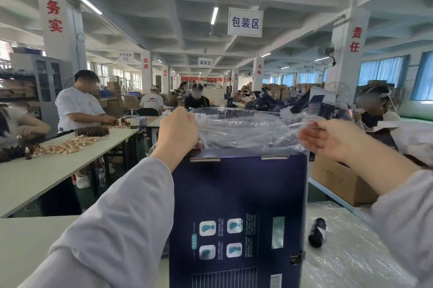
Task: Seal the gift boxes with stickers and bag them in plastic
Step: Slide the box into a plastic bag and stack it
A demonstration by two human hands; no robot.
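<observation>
Holding the clear plastic bag [246,128] at the top of the dark blue gift box [236,194] right now. My left grip [178,130] is curled tight round the bag's rim, right at the box's top left corner. My right grip [328,139] is up by the top right corner, palm turned inward and fingers fairly straight, with the film stretched across to the fingertips. It's blurry there, so honestly I can't tell if it's pinching the plastic or only touching it.

The bag is all bunched and crinkly above the box's top edge. The box stands upright with the printed side, four little icons on it, facing me. Its bottom runs out of view, so no idea if it's resting on the counter [28,241].

On the right side of the counter there's bubble wrap [351,259] spread out. A small dark bottle [317,232] is lying on it, near the box's right edge. An open cardboard box [339,180] sits further back on the right.
</observation>
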